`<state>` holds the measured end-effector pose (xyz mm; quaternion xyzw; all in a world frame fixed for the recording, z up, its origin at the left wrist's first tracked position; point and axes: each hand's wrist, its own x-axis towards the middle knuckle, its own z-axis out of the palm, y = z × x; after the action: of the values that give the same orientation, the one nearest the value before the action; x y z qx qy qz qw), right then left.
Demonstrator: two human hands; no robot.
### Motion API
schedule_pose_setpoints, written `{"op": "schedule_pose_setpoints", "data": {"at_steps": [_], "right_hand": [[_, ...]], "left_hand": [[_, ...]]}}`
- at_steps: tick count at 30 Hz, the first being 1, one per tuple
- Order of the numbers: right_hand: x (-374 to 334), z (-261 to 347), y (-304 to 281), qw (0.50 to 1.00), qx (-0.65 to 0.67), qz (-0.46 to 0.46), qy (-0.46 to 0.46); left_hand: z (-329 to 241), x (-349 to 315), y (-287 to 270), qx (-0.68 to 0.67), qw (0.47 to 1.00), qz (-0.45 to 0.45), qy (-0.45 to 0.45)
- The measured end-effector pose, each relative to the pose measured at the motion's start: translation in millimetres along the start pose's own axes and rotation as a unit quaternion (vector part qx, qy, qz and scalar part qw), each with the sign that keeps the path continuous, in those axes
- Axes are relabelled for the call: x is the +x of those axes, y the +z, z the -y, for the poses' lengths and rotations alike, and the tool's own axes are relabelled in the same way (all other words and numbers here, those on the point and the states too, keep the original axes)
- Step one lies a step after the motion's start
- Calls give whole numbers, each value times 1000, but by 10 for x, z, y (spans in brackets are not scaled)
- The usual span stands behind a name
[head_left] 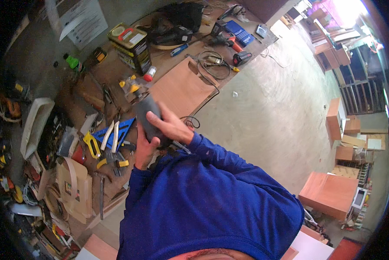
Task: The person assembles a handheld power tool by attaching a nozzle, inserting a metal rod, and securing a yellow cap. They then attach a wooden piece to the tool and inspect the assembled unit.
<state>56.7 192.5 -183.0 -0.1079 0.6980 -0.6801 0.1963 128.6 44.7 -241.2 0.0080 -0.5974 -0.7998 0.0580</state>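
Observation:
Both hands grip a corded trim router [148,113] with a dark grey body, held tilted over the workbench. Its metal and yellow base end [133,88] points away from me, up and to the left. My left hand [145,146] is closed round the lower left of the body, thumb along it. My right hand [172,125] wraps it from the right side. A flat wooden panel [181,89] with a cut-out at its far end lies on the bench just beyond the router. Left of my hands are a blue set square [126,130] and a yellow-handled saw [91,145].
A tall rectangular tin [131,52] stands behind the router. A hammer [101,197], yellow clamps [112,163] and a pale trough [35,125] crowd the left side. A cordless drill [235,47] and coiled cable [214,65] lie far right. Wooden boxes [328,193] stand on the floor.

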Motion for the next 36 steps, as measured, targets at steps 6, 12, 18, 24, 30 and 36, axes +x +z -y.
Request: {"op": "schedule_pose_setpoints", "data": {"at_steps": [6, 12, 18, 24, 30, 36], "right_hand": [[157, -32, -525, 949, -228, -2, -220], [273, -396, -1890, 983, -184, -10, -13], [515, -608, -3306, 955, -239, -167, 52], [1129, -531, -3966, 951, -274, -133, -57], [1585, -523, -3903, 974, -215, -67, -26], [1634, -746, -3306, 955, -262, 140, -11]], "left_hand": [[16, 172, 215, -80, 989, -117, -50], [-24, 377, 224, -246, 943, -213, 63], [-260, 247, 41, -114, 920, -363, 93], [-345, 176, 274, -110, 891, -416, 147], [-195, 186, 700, -126, 878, -424, 180], [-33, 186, 1055, -37, 863, -467, 187]]}}
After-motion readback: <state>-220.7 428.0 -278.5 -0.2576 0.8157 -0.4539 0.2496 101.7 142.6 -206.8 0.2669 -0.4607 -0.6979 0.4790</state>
